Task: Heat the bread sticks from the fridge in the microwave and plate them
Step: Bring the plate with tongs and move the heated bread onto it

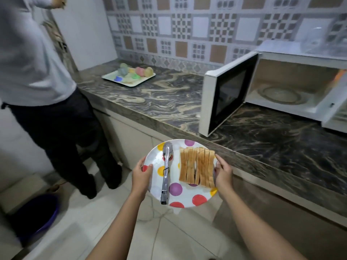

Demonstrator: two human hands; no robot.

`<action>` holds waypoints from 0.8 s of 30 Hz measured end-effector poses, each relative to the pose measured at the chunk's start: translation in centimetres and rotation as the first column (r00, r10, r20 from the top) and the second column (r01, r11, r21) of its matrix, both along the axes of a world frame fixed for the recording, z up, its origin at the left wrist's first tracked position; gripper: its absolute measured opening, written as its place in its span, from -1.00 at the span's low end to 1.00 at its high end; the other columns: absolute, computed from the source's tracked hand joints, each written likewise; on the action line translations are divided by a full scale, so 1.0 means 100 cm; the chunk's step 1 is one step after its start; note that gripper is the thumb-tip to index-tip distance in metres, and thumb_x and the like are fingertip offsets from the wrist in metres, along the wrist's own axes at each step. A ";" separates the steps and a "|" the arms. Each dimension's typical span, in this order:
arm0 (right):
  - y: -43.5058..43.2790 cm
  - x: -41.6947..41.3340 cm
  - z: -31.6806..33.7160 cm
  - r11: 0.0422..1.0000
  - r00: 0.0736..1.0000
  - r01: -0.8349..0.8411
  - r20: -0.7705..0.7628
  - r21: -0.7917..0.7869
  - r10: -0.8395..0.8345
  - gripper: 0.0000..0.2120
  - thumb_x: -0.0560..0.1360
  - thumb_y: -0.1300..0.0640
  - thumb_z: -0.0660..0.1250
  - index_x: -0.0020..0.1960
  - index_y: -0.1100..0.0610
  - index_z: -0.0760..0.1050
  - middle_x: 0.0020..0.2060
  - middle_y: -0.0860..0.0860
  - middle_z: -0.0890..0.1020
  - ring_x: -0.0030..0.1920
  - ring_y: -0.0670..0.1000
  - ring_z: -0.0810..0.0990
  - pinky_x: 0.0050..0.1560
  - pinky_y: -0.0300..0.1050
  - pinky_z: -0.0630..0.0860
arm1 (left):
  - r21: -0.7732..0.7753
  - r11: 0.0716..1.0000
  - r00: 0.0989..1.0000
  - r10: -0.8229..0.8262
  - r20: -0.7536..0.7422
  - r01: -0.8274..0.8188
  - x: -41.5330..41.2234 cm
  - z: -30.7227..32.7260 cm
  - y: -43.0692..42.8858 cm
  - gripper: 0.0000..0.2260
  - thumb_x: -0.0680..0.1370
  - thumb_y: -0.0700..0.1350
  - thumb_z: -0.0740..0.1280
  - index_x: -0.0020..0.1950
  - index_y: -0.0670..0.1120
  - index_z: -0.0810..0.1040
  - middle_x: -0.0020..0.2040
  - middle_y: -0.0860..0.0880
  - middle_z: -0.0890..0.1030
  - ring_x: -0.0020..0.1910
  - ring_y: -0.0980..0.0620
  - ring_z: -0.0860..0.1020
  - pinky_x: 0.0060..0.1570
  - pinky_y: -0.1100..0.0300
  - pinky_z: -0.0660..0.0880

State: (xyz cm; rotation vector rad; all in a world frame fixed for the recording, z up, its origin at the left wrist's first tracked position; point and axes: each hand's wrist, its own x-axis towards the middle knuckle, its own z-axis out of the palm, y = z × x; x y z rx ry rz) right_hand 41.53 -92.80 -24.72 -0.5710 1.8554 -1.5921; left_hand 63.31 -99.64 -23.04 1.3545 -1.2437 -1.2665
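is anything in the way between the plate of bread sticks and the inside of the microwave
Nothing visible blocks it. The white microwave has its door swung fully open and only its bare glass turntable inside. The polka-dot plate of sliced bread sticks is held by both hands over the floor, just short of the marbled counter edge.

A long counter (150, 98) of dark stone with swirling tan veins runs along the wall. Behind the counter, the wall (187, 29) is covered in patterned tiles: white, brown and grey squares with checkered blocks. To the left of the counter's far end stands a plain white wall (82, 30). Below the counter are pale cabinet fronts (131, 139). In front of the counter, the floor (178, 237) is laid with large pale glossy tiles. A purple basin (37, 214) sits on the floor, well left of the counter. The light is even and dim.
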 end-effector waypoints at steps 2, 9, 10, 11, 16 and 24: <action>-0.022 0.022 0.003 0.999 0.999 -0.053 -0.008 0.009 0.053 -0.65 0.63 0.21 0.05 0.35 0.10 0.43 0.30 0.07 0.50 0.33 0.08 0.44 0.36 0.10 0.37 | -0.005 0.999 0.999 0.041 0.001 -0.041 0.024 0.005 -0.011 -0.68 0.55 -0.29 0.24 0.30 -0.12 0.45 0.06 -0.05 0.57 -0.07 0.05 0.55 -0.08 0.19 0.52; -0.117 0.066 0.014 0.988 0.988 -0.152 -0.022 0.009 0.152 -0.65 0.62 0.24 0.06 0.36 0.13 0.42 0.31 0.07 0.50 0.33 0.07 0.43 0.36 0.03 0.37 | -0.033 0.987 0.987 0.159 0.002 -0.159 0.072 0.018 -0.080 -0.72 0.55 -0.30 0.22 0.24 -0.11 0.48 0.03 -0.05 0.57 -0.08 0.06 0.55 -0.22 0.30 0.50; -0.133 0.067 0.014 0.988 0.987 -0.156 -0.027 0.018 0.156 -0.65 0.62 0.23 0.06 0.36 0.13 0.42 0.32 0.06 0.49 0.33 0.07 0.43 0.36 0.04 0.37 | -0.034 0.986 0.986 0.164 0.001 -0.164 0.073 0.018 -0.094 -0.71 0.55 -0.31 0.22 0.24 -0.12 0.48 0.03 -0.05 0.56 -0.06 0.05 0.54 -0.21 0.31 0.49; -0.150 0.066 0.014 0.987 0.986 -0.161 -0.029 0.023 0.162 -0.64 0.62 0.23 0.05 0.36 0.13 0.41 0.32 0.06 0.49 0.34 0.08 0.42 0.36 0.05 0.37 | -0.038 0.985 0.986 0.168 0.000 -0.168 0.073 0.019 -0.110 -0.71 0.55 -0.32 0.21 0.24 -0.12 0.48 0.02 -0.03 0.56 -0.06 0.06 0.54 -0.22 0.33 0.48; -0.238 0.054 0.014 0.982 0.980 -0.190 -0.049 0.023 0.191 -0.65 0.62 0.21 0.04 0.34 0.11 0.42 0.27 0.06 0.52 0.27 0.07 0.46 0.31 0.10 0.42 | -0.060 0.981 0.983 0.185 -0.008 -0.185 0.059 0.018 -0.196 -0.71 0.53 -0.35 0.20 0.17 -0.10 0.51 -0.07 0.06 0.58 -0.13 0.18 0.54 -0.27 0.42 0.47; -0.342 0.010 0.013 0.993 0.994 -0.082 -0.064 0.080 0.087 -0.78 0.60 0.21 0.09 0.21 0.22 0.38 0.10 0.14 0.54 0.02 0.05 0.49 0.02 -0.03 0.44 | -0.022 0.988 0.988 0.153 0.033 -0.152 0.014 0.009 -0.317 -0.69 0.53 -0.35 0.19 0.25 -0.20 0.47 0.08 -0.11 0.57 -0.01 0.00 0.52 -0.21 0.33 0.48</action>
